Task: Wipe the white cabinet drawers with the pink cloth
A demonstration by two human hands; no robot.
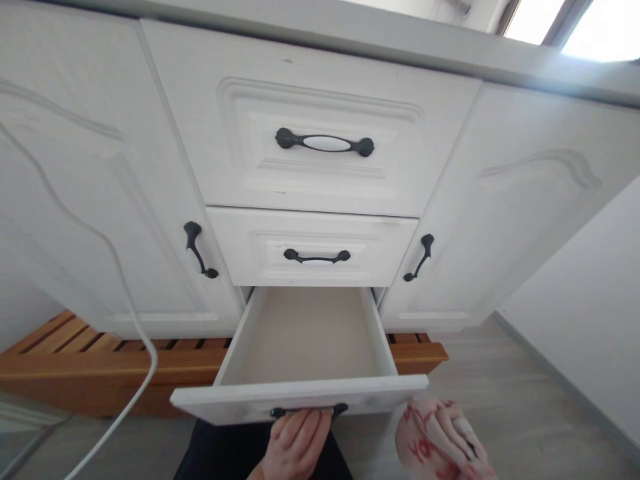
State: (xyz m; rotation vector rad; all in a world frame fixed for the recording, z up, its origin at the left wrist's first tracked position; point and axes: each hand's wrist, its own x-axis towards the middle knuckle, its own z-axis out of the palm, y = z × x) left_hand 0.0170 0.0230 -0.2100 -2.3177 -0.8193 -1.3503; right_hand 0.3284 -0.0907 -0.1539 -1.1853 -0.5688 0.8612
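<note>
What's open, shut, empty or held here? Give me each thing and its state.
Bottom drawer: pulled open, nothing visible inside.
Middle drawer: shut.
Top drawer: shut.
Left cabinet door: shut.
Right cabinet door: shut.
Left hand: fingers curled on the bottom drawer's black handle.
Right hand: closed around a pale cloth with red lettering.
White cable: hanging loose in front of the left cabinet door.
</note>
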